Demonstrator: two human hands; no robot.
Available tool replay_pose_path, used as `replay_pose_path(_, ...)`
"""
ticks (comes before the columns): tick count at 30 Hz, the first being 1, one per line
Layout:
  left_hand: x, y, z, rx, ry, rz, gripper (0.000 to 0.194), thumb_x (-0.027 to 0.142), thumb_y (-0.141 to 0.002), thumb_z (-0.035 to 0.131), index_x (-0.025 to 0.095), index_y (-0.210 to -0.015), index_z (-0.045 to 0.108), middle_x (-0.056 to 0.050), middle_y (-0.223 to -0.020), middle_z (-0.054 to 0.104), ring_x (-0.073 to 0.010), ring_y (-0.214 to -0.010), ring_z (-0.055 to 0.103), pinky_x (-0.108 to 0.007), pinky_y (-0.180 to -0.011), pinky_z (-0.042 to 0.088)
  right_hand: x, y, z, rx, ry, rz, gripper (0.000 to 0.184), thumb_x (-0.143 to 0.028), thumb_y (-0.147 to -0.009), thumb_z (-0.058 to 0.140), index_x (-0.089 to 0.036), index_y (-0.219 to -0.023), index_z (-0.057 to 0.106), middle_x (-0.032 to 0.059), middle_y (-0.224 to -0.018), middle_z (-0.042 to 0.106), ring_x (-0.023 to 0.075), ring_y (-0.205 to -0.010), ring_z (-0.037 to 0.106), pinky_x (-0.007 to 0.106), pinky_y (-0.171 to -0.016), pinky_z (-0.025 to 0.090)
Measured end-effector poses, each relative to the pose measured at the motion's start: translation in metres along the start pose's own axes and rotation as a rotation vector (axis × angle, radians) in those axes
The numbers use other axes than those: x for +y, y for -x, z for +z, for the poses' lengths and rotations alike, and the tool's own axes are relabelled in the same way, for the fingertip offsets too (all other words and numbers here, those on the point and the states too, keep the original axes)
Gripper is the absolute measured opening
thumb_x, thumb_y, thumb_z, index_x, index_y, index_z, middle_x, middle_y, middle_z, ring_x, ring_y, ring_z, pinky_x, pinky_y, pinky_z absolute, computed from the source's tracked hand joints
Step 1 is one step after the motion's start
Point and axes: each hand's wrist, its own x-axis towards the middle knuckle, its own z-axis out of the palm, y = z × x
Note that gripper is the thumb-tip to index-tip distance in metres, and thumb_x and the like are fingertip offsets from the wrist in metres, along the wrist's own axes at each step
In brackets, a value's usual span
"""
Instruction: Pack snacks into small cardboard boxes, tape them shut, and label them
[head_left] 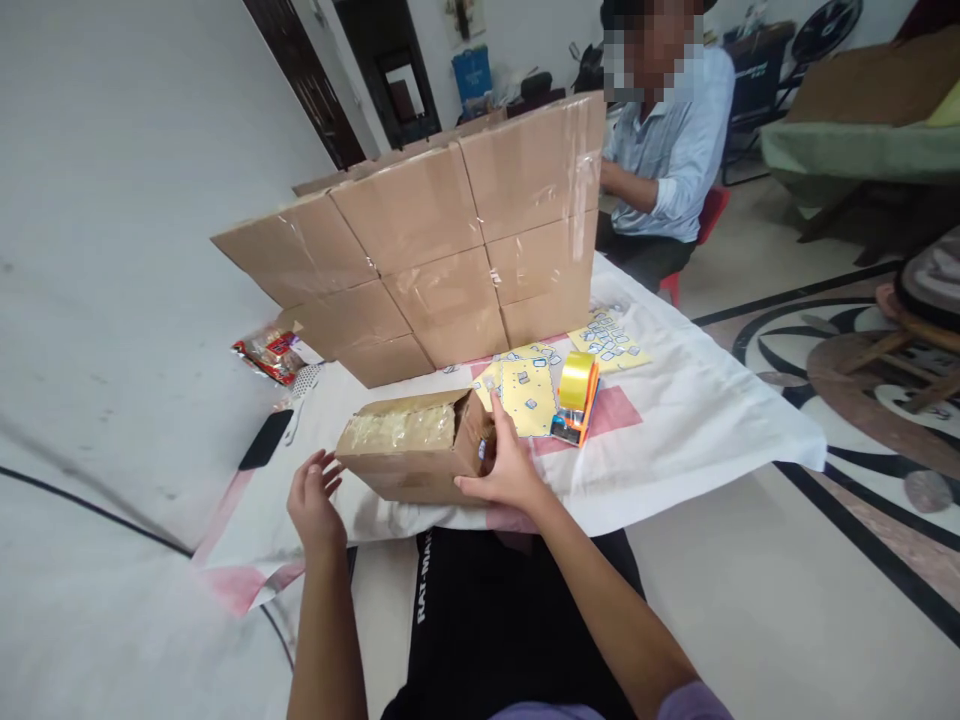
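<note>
A small brown cardboard box [409,475] lies at the table's near edge, with shiny tape along its top and a gap at its right end. My right hand [506,460] grips that right end, thumb low on the near side and index finger reaching up. Beside the left end, my left hand [319,500] is raised with its fingers loosely bent and apart, holding nothing; whether a fingertip touches the box I cannot tell. To the right stands an orange tape dispenser [581,405] with a roll of yellow tape [575,378].
Behind the box rises a large taped cardboard panel [435,270]. Yellow patterned sheets [529,392] lie on the white cloth [697,440]. A black phone [266,440] and a red snack packet [270,352] are at the left. A person [675,150] sits beyond the table.
</note>
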Motion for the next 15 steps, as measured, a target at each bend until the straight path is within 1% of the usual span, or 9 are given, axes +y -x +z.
replay_pose_path(2, -0.013, 0.014, 0.005, -0.035, -0.018, -0.037, 0.057, 0.056, -0.089, 0.043, 0.016, -0.124, 0.062, -0.014, -0.118, 0.072, -0.0221, -0.091, 0.074, -0.031, -0.072, 0.055, -0.008, 0.007, -0.014, 0.084, -0.037, -0.029, 0.137, -0.039, -0.064, 0.088, -0.028, -0.165, -0.005, 0.0151, -0.16, 0.031, 0.0343, -0.148, 0.035, 0.053, -0.12, 0.035)
replay_pose_path(4, -0.024, 0.028, 0.016, -0.097, -0.056, -0.051, 0.055, 0.056, -0.088, 0.043, 0.015, -0.119, 0.064, -0.014, -0.112, 0.074, -0.0228, -0.087, 0.075, -0.032, -0.07, 0.055, -0.02, 0.011, -0.036, 0.167, -0.076, -0.055, 0.134, -0.044, -0.068, 0.085, -0.026, -0.165, -0.007, 0.017, -0.157, 0.035, 0.0345, -0.142, 0.042, 0.051, -0.114, 0.043)
replay_pose_path(5, -0.029, 0.035, 0.023, -0.124, -0.084, -0.051, 0.053, 0.056, -0.087, 0.044, 0.015, -0.116, 0.065, -0.013, -0.109, 0.075, -0.0232, -0.087, 0.075, -0.032, -0.071, 0.055, -0.028, 0.011, -0.05, 0.208, -0.095, -0.063, 0.133, -0.046, -0.07, 0.084, -0.026, -0.165, -0.008, 0.0175, -0.154, 0.038, 0.0341, -0.138, 0.047, 0.05, -0.108, 0.049)
replay_pose_path(7, -0.037, 0.049, 0.035, -0.155, -0.165, -0.042, 0.048, 0.054, -0.087, 0.048, 0.017, -0.109, 0.068, -0.012, -0.105, 0.076, -0.0251, -0.091, 0.074, -0.036, -0.077, 0.055, -0.043, 0.011, -0.084, 0.303, -0.11, -0.078, 0.133, -0.05, -0.07, 0.082, -0.028, -0.164, -0.009, 0.0169, -0.147, 0.044, 0.0321, -0.126, 0.055, 0.046, -0.094, 0.056)
replay_pose_path(9, -0.043, 0.06, 0.045, -0.151, -0.273, -0.028, 0.041, 0.052, -0.086, 0.053, 0.02, -0.105, 0.07, -0.011, -0.105, 0.076, -0.0281, -0.097, 0.072, -0.04, -0.084, 0.053, -0.056, 0.01, -0.123, 0.424, -0.059, -0.098, 0.134, -0.051, -0.068, 0.083, -0.029, -0.164, -0.008, 0.0155, -0.139, 0.048, 0.0303, -0.117, 0.059, 0.042, -0.083, 0.059)
replay_pose_path(10, -0.045, 0.065, 0.048, -0.142, -0.329, -0.019, 0.038, 0.051, -0.086, 0.055, 0.021, -0.104, 0.071, -0.011, -0.105, 0.076, -0.0295, -0.099, 0.07, -0.042, -0.086, 0.051, -0.061, 0.009, -0.144, 0.498, -0.01, -0.11, 0.135, -0.051, -0.066, 0.084, -0.029, -0.164, -0.007, 0.0151, -0.136, 0.05, 0.0301, -0.115, 0.059, 0.041, -0.08, 0.059)
replay_pose_path(13, -0.049, 0.072, 0.054, -0.116, -0.469, 0.019, 0.034, 0.047, -0.088, 0.055, 0.023, -0.107, 0.071, -0.01, -0.107, 0.075, -0.0312, -0.099, 0.068, -0.043, -0.086, 0.047, -0.063, 0.006, -0.204, 0.723, 0.145, -0.137, 0.139, -0.051, -0.062, 0.084, -0.024, -0.163, -0.007, 0.0168, -0.135, 0.05, 0.0325, -0.121, 0.057, 0.042, -0.081, 0.059)
replay_pose_path(15, -0.05, 0.073, 0.056, -0.11, -0.531, 0.055, 0.034, 0.046, -0.09, 0.054, 0.023, -0.109, 0.071, -0.01, -0.108, 0.074, -0.0309, -0.098, 0.067, -0.042, -0.084, 0.046, -0.053, 0.003, -0.239, 0.833, 0.246, -0.134, 0.14, -0.052, -0.062, 0.083, -0.02, -0.163, -0.009, 0.0196, -0.143, 0.045, 0.0344, -0.129, 0.053, 0.046, -0.09, 0.057)
